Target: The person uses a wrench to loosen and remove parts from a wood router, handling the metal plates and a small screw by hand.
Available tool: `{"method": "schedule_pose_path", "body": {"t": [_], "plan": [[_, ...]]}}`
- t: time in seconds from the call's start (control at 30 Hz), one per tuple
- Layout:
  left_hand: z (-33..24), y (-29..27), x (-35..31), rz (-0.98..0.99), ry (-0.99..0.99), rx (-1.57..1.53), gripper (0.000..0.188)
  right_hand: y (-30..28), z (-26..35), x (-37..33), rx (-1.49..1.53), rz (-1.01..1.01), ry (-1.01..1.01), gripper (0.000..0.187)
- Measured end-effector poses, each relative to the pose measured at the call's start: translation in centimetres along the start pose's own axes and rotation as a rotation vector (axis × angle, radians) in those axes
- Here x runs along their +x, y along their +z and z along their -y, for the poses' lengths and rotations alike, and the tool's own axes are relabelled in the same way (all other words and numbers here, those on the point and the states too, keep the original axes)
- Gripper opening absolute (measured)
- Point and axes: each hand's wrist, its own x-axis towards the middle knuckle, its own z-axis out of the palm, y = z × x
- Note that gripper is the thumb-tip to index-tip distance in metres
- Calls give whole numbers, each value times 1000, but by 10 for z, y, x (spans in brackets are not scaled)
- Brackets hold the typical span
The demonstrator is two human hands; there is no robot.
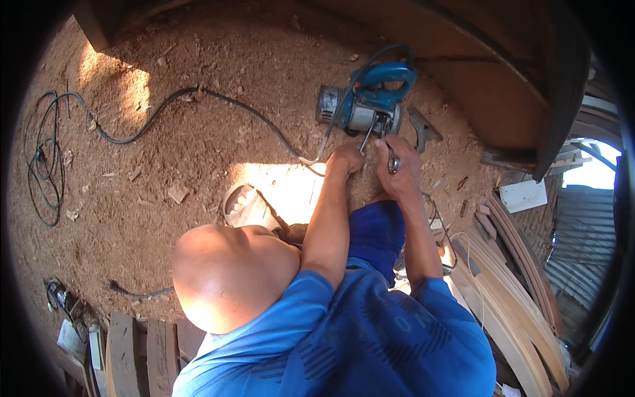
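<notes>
Brown, chip-strewn ground (198,145) spreads beneath everything. A dark wooden structure (489,99) looms at two o'clock of the view, and the person's blue shirt (383,337) fills the six o'clock side. Pale curved planks (509,311) lie stacked toward four o'clock, with grey corrugated sheets (582,231) beyond them at three. Dark boards (126,351) sit between seven and eight o'clock. A black cable (245,106) snakes across the ground to a loose tangle at nine.

The blue-and-silver power tool (364,99) lies on the ground at one o'clock, its blue handle uppermost in the view. A dark angular piece (423,129) rests just beside it, on its four o'clock side.

Taking the power tool as the dial, the right hand (401,165) is at five o'clock, fingers curled closed around a shiny metal spanner (394,164), whose rounded end shows at the grip. The left hand (347,160) is near seven, its fingers folded tight on a slim metal rod (368,135). The rod slants toward one o'clock, its far end at the tool's silver body; whether it touches, I cannot tell.
</notes>
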Motion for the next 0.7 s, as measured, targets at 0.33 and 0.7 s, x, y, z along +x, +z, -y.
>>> {"method": "schedule_pose_path", "body": {"t": [0.33, 0.7], "plan": [[-5, -6, -8, 42, -16, -80, 41, 6, -28, 33, -79, 107, 66, 20], [-31, -50, -35, 224, 33, -384, 20, 31, -38, -23, 70, 175, 50, 14]]}}
